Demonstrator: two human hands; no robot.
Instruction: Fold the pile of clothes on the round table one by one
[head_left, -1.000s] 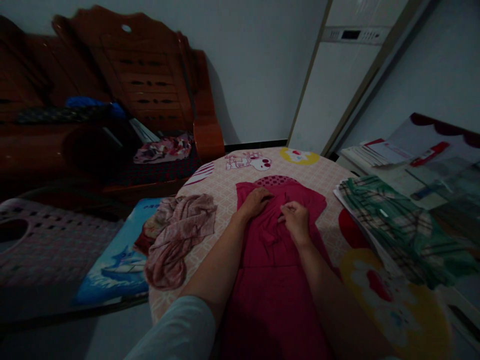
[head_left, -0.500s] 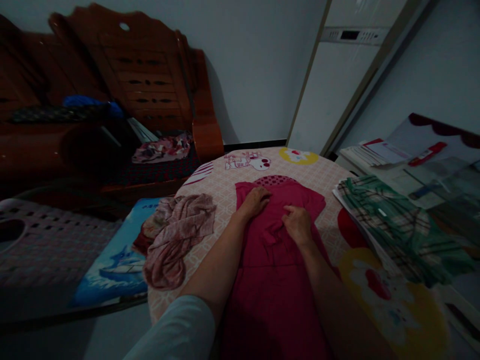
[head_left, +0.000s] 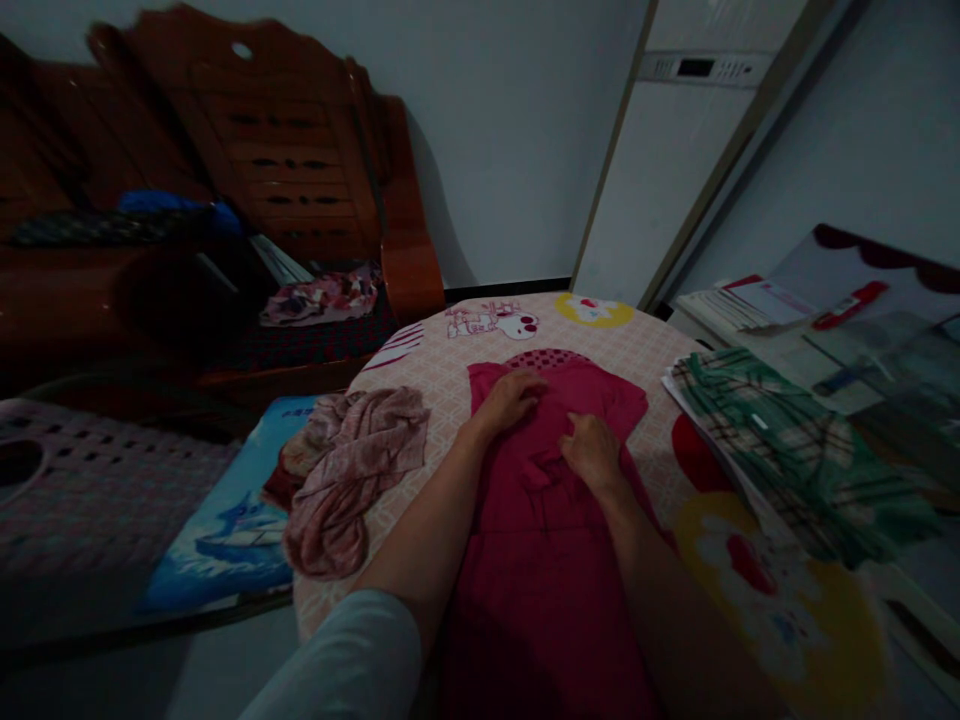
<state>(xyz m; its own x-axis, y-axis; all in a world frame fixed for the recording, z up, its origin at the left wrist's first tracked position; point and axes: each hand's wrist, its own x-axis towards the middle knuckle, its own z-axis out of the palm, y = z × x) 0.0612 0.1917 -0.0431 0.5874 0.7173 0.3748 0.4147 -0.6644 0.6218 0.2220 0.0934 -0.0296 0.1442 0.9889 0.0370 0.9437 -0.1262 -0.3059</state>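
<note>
Fingers on the right hand (head_left: pixel 592 450) have come out of the pinch they held a second ago, index finger now reaching forward over the magenta garment (head_left: pixel 547 610), and the cloth between the hands lies smoother! The left hand (head_left: pixel 514 398) hardly budges: palm down, half open, fingers gently bent, resting on the garment's upper part. Back to the right hand, and it's a narrow shape, the other fingers curled under, low over a few small creases; whether any fabric is caught beneath them, I can't tell. That garment stretches down the middle of the round desk (head_left: pixel 637 350), its dotted patch at the far end, its lower part running toward the person. Over to the containers: a pale woven basket (head_left: pixel 112 510) stands at far left, a handle hole in its side, its contents out of sight from this angle. Next to it, a blue panel with a dolphin print (head_left: pixel 259 525), and a mauve cloth (head_left: pixel 397 425) bunched on the desk's left edge. Across on the right, a green plaid cloth (head_left: pixel 787 440)!
</note>
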